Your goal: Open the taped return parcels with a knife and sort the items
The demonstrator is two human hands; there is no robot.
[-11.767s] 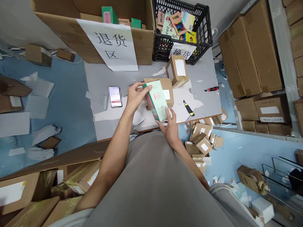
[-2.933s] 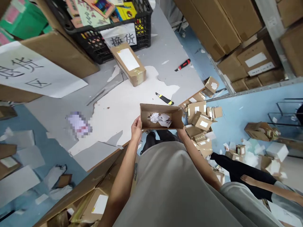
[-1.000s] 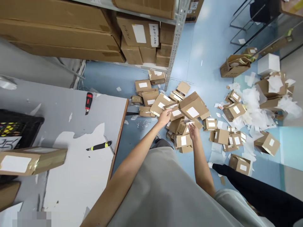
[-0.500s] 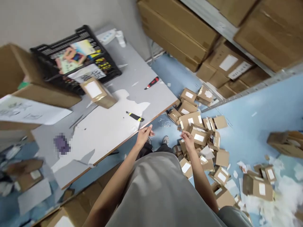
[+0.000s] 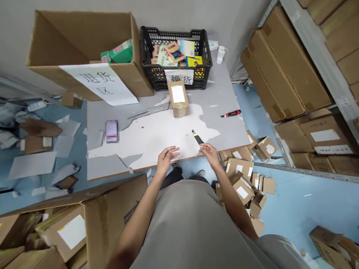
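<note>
My left hand (image 5: 167, 160) is over the table's front edge, fingers slightly bent and apart, with nothing in it. My right hand (image 5: 210, 154) reaches to that same edge with its fingers loosely parted. Its fingertips are at the near end of a black and yellow utility knife (image 5: 198, 137) lying on the table (image 5: 157, 140); whether they touch it I cannot tell. Farther back stands a taped cardboard box (image 5: 179, 108) with a white label. A red and black utility knife (image 5: 231, 113) lies to the right.
A large open carton (image 5: 84, 80) and a black plastic crate (image 5: 176, 66) with small colourful packs stand at the back. A blurred purple item (image 5: 112, 131) lies left. Small boxes (image 5: 242, 190) pile on the floor at right, beside a shelf (image 5: 303, 41). A carton of boxes (image 5: 97, 224) stands lower left.
My view has turned left, bringing the table, crate and large carton to the middle. My right hand has come from above the floor boxes to the table edge by the black and yellow knife.
</note>
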